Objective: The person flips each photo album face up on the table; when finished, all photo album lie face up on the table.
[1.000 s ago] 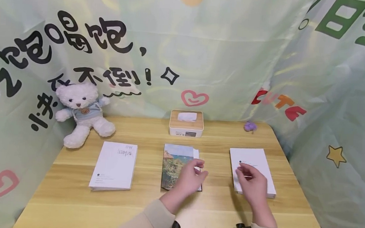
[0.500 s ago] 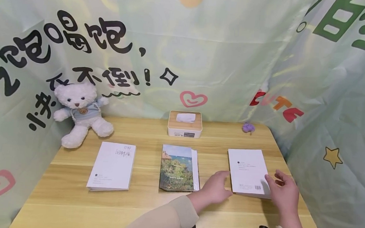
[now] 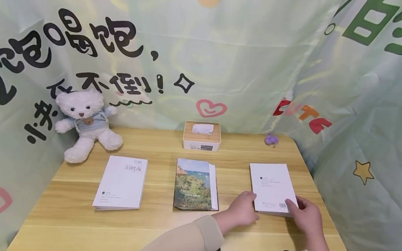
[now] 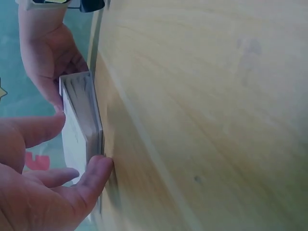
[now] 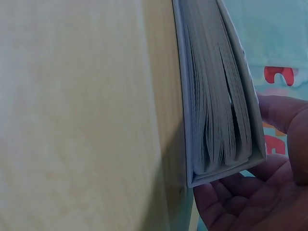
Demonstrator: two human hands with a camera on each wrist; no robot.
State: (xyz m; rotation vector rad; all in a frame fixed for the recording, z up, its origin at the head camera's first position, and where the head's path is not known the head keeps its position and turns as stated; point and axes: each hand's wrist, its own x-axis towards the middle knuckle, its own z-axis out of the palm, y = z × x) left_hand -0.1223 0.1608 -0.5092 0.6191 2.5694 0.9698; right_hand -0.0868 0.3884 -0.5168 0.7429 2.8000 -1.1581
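Observation:
At the right of the table lies a white photo album (image 3: 273, 187) with small print and a barcode. My right hand (image 3: 308, 216) grips its near right corner, thumb on the cover and fingers curled round the side edge in the right wrist view. My left hand (image 3: 242, 209) is at its near left corner. In the left wrist view the left thumb and fingers (image 4: 98, 168) straddle the album edge, fairly straight. Whether the left thumb touches the cover is unclear. Sleeve pages (image 5: 211, 106) show between the covers in the right wrist view.
A landscape-covered photo album (image 3: 193, 187) lies mid-table, and another white album (image 3: 121, 184) with handwriting lies to its left. Behind them stand a tissue box (image 3: 201, 138), a white teddy bear (image 3: 87, 125) and a small purple object (image 3: 271, 139). Printed cloth hangs around the table.
Both hands have moved right, the left from over the middle album to the right album's near left corner. The right hand has moved from above that album to its right edge and closed in.

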